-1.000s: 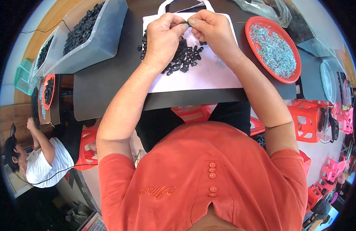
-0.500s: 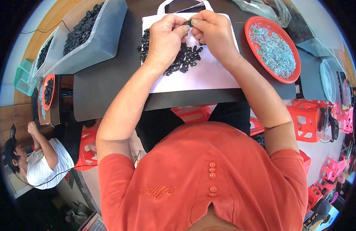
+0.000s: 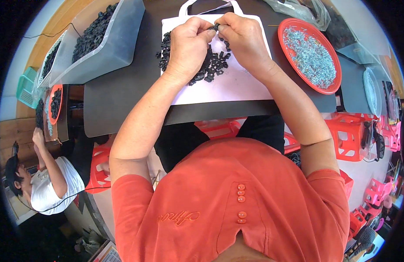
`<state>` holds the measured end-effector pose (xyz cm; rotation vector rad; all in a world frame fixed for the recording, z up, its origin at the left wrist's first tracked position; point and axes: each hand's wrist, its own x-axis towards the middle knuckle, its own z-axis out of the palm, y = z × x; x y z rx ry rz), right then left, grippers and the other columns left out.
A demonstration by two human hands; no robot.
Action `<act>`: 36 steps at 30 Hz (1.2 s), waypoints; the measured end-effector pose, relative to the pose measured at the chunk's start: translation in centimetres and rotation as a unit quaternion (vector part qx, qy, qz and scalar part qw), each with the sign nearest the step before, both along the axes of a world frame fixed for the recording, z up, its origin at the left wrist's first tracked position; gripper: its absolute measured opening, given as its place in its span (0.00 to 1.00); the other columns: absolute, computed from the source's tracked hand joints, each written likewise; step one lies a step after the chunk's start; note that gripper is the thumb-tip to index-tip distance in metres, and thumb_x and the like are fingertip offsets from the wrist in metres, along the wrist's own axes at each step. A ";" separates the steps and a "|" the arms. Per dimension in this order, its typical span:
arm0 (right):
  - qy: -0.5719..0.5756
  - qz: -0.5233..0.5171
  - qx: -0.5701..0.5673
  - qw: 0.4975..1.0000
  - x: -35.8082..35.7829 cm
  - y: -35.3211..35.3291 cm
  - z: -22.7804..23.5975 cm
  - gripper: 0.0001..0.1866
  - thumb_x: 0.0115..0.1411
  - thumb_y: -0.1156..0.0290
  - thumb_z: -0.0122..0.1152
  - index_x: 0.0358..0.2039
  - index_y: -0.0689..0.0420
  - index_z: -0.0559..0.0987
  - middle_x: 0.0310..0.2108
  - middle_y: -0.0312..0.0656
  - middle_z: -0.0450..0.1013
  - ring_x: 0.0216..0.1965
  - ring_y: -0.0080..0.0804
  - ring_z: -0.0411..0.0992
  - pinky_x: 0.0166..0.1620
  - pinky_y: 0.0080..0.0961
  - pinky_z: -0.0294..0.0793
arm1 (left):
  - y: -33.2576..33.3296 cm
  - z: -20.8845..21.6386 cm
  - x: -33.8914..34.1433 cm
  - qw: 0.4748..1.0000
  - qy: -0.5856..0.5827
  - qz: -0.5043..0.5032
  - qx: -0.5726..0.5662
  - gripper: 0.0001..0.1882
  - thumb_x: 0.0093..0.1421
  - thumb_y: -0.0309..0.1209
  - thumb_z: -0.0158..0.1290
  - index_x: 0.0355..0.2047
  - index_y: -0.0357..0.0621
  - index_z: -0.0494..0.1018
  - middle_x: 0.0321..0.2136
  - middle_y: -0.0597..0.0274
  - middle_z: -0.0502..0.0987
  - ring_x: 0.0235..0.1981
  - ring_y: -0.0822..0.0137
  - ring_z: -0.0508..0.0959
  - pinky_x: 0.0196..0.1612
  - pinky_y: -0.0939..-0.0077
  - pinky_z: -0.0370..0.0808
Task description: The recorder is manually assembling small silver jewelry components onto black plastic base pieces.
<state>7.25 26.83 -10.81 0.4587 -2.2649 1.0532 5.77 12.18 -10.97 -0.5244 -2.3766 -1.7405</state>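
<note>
Both my hands meet over a white cloth bag (image 3: 245, 89) lying on the dark table. Between the fingertips is a small black part (image 3: 215, 27), pinched from one side by my left hand (image 3: 188, 46) and from the other by my right hand (image 3: 243, 41). Its finer shape is too small and covered to make out. A loose pile of small black parts (image 3: 215, 65) lies on the bag beneath and between my hands. More of them show to the left of my left wrist. Off to the right, a red round tray (image 3: 335, 78) holds many small shiny silvery pieces.
At the left, a clear plastic bin (image 3: 119, 48) holds a heap of black parts. A plastic bag (image 3: 304, 13) lies at the far right, and a shallow clear dish (image 3: 370, 91) stands at the right edge. A co-worker in a white shirt (image 3: 57, 185) sits at the lower left.
My hands stay in nearly the same place, with the right fingers shifted slightly around the black part. The co-worker's raised hand has moved up toward the table edge.
</note>
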 end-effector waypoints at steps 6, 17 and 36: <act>0.027 -0.043 0.059 0.997 -0.2 -0.3 -0.9 0.03 0.50 0.75 0.55 0.25 0.61 0.75 0.24 0.52 0.74 0.25 0.50 0.74 0.30 0.43 0.73 | 0.1 -0.6 -0.1 0.999 0.046 0.002 -0.028 0.03 0.57 0.23 0.57 0.30 0.36 0.76 0.20 0.67 0.76 0.20 0.79 0.71 0.24 0.84 0.69; 0.154 -0.075 0.124 0.977 -0.3 -0.9 -1.6 0.07 0.45 0.74 0.60 0.25 0.59 0.72 0.25 0.48 0.73 0.27 0.47 0.74 0.28 0.39 0.74 | 0.5 -0.9 0.4 0.998 0.016 0.025 0.048 0.03 0.56 0.22 0.57 0.29 0.35 0.76 0.20 0.67 0.75 0.19 0.79 0.70 0.22 0.84 0.68; 0.214 -0.068 0.176 0.958 -1.1 0.4 -0.7 0.12 0.46 0.66 0.65 0.25 0.59 0.73 0.25 0.43 0.69 0.27 0.42 0.73 0.28 0.37 0.73 | -0.3 1.1 -0.3 0.963 -0.175 -0.098 0.179 0.08 0.60 0.25 0.53 0.34 0.30 0.76 0.26 0.57 0.78 0.23 0.71 0.77 0.26 0.82 0.74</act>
